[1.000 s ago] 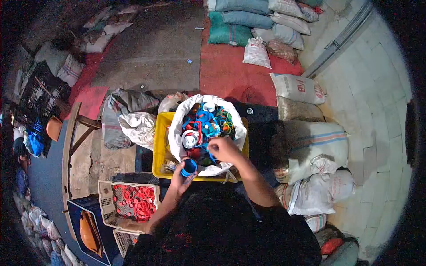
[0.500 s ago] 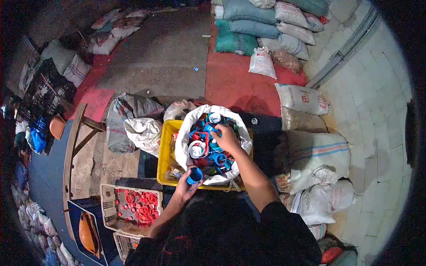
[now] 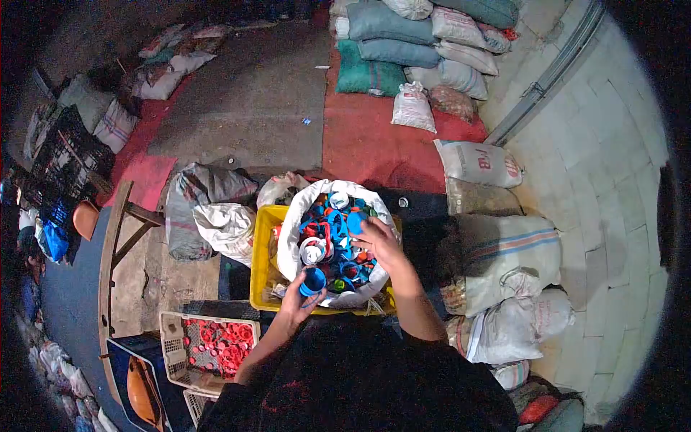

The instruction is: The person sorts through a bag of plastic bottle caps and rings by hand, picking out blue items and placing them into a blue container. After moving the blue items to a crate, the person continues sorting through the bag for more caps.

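Note:
An open white sack [image 3: 288, 248] full of mixed plastic caps and rings, many of them blue, stands in a yellow crate [image 3: 262, 266]. At its near left edge my left hand [image 3: 294, 301] is closed around a blue cup-like cap [image 3: 312, 281]. Over the right part of the sack is my right hand [image 3: 378, 243], its fingers apart. A blue piece [image 3: 355, 222] lies right beside those fingertips; whether they touch it is unclear. A white round lid [image 3: 314, 250] rests among the caps.
A beige crate [image 3: 173, 345] with red caps stands at the lower left, beside a wooden frame [image 3: 109, 273]. Filled sacks [image 3: 515, 245] line the wall on the right, and more are stacked [image 3: 392, 27] at the back. An orange object [image 3: 142, 389] lies lower left.
My right hand has moved slightly down and right, and its fingers have spread from their grip on a blue piece. My left hand still holds the blue cap. The whole view has shifted slightly.

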Motion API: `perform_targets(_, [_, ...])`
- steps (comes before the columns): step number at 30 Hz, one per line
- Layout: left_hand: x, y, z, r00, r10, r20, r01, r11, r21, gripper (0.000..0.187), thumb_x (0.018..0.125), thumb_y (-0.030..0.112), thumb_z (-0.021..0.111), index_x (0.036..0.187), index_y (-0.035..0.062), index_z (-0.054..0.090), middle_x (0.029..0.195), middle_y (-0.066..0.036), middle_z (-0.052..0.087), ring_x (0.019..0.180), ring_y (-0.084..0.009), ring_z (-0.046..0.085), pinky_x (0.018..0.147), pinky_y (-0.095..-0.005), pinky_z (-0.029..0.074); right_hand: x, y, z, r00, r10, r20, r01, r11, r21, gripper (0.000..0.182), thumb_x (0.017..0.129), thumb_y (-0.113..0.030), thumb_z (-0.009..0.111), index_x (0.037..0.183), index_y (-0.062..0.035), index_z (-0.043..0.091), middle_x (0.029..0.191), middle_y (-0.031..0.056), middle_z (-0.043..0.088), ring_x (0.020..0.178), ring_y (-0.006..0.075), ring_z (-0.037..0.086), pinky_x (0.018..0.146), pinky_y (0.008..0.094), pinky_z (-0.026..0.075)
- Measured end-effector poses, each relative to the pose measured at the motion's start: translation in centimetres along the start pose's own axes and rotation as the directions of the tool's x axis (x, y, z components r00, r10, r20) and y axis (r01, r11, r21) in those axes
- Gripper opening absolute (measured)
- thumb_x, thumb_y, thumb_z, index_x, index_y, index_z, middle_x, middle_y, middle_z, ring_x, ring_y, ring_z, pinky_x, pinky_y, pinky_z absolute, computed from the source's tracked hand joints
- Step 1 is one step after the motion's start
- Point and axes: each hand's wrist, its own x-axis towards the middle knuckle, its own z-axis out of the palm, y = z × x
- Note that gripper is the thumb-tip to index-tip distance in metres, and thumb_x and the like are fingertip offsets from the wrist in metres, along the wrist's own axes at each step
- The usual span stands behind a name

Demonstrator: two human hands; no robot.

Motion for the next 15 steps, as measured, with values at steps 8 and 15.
perform_targets(8, [2.1, 0.5, 1.2, 0.994, -0.024, 0.11, 0.018, 0.999, 0.048, 0.04, 0.099, 0.041, 0.06, 0.124, 0.0104, 0.057, 0.113, -0.01, 0.068, 0.101, -0.0257, 0.067, 0.083, -0.0429, 0.059, -7.0, -2.6, 5.4, 0.811, -0.521, 0.266, 0.54, 0.492, -0.683, 0.063, 0.072, 0.001, 0.075, 0.131, -0.0031, 0.053, 0.12, 0.0146, 0.064, 0.114, 0.0254, 0.062, 0.097, 0.0362, 0.049])
perform_targets(15, [3.3, -0.4, 2.3, 0.985, 0.046, 0.165, -0.064, 0.993, 0.103, 0.051, 0.1, 0.049, 0.053, 0.133, 0.0099, 0.053, 0.122, -0.011, 0.066, 0.105, -0.0274, 0.067, 0.087, -0.0433, 0.058, -9.3, -1.1, 7.0, 0.745, -0.342, 0.573, 0.628, 0.068, -0.775, 0.046, 0.084, -0.011, 0.069, 0.127, -0.0005, 0.061, 0.135, 0.0199, 0.058, 0.121, 0.0366, 0.057, 0.106, 0.0451, 0.042])
